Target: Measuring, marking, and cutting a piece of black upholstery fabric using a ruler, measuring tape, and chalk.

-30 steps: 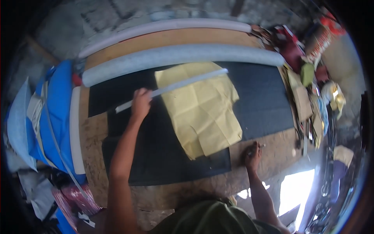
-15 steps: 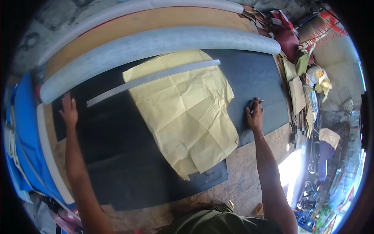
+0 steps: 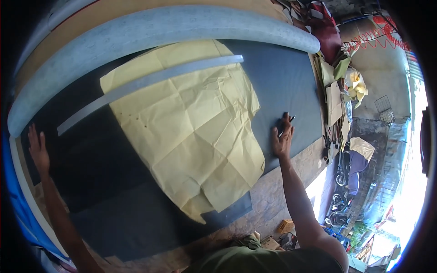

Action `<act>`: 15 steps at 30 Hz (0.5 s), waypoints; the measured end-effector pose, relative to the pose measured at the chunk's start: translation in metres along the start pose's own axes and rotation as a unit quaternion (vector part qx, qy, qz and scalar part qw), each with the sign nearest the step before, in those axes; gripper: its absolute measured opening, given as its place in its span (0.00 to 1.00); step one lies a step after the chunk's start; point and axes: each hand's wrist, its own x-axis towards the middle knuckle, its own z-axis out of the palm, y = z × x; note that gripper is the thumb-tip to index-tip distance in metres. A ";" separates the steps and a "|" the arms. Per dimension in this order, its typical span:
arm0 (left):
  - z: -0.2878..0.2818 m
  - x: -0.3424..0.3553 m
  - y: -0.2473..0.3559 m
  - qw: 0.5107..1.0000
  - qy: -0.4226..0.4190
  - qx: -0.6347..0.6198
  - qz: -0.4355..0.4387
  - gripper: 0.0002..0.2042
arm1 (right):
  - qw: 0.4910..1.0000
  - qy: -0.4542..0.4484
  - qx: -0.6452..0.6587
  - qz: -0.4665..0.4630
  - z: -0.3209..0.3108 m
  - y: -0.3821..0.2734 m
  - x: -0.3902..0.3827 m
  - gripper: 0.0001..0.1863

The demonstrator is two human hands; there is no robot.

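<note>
Left hand: palm down, fingers extended and slightly parted, held nothing; was placed by the left edge of the bench, near one end of the ruler. Right hand: fingers were bent about a slim dark pen, thumb apart; was placed between the yellow paper and the bench's right edge. Yellow paper, one, creased: lay between the two hands, just beside the right, well apart from the left. Ruler, flat, pale grey: lay slantwise over the paper's far part, its left end on the black sheet. Black sheet: was spread beneath the paper, wood showing along the bench's near edge. Roll, pale blue: ran across the bench's far part.
</note>
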 end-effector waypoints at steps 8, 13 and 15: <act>-0.010 0.000 -0.005 0.992 -0.055 -0.113 0.002 0.29 | 0.997 -0.044 -0.034 0.060 -0.001 -0.019 -0.020 0.30; -0.022 0.006 0.013 0.993 -0.062 -0.089 0.044 0.27 | 0.994 -0.058 -0.027 0.091 0.002 -0.012 -0.017 0.31; -0.021 0.007 0.026 0.994 -0.066 -0.079 0.048 0.26 | 0.994 -0.057 -0.023 0.091 -0.008 -0.009 -0.019 0.32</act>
